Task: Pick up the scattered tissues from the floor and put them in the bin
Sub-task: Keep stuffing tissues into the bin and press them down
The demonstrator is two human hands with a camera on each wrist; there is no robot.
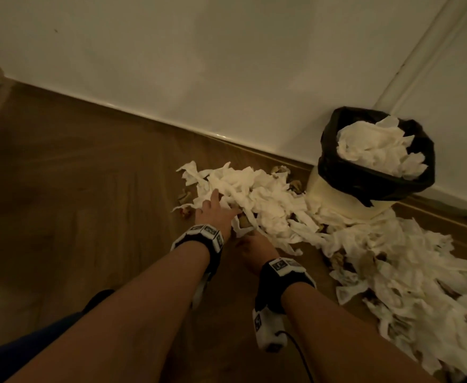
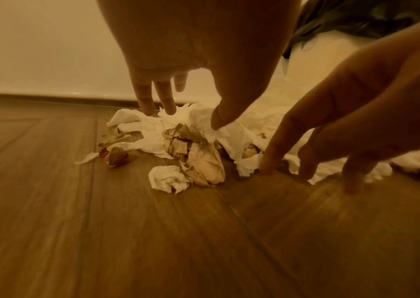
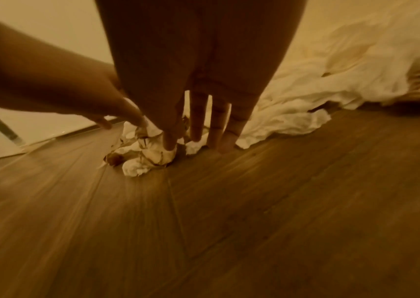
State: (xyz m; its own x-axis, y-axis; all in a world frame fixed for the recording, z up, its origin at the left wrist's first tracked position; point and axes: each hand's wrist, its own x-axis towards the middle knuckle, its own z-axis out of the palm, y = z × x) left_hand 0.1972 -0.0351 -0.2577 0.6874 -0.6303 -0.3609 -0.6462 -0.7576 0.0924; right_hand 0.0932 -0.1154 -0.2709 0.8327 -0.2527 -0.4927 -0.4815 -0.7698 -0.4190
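Observation:
A heap of white tissues (image 1: 257,197) mixed with brown crumpled ones lies on the wooden floor, spreading right past the bin. The pale bin (image 1: 345,194) with a black liner (image 1: 376,150) stands by the wall, piled high with tissues. My left hand (image 1: 213,208) reaches onto the heap's near-left edge with fingers straight, the fingertips (image 2: 147,108) touching white tissue (image 2: 198,121). My right hand (image 1: 254,244) is just below it, fingers (image 3: 196,129) straight and pointing down at the floor against crumpled tissues (image 3: 153,153). Neither hand holds anything.
White wall and skirting board (image 1: 171,120) run behind the heap. More tissues (image 1: 409,272) trail along the floor at the right. Bare wooden floor (image 1: 75,189) lies to the left. A cable (image 1: 296,346) hangs from the right wrist camera.

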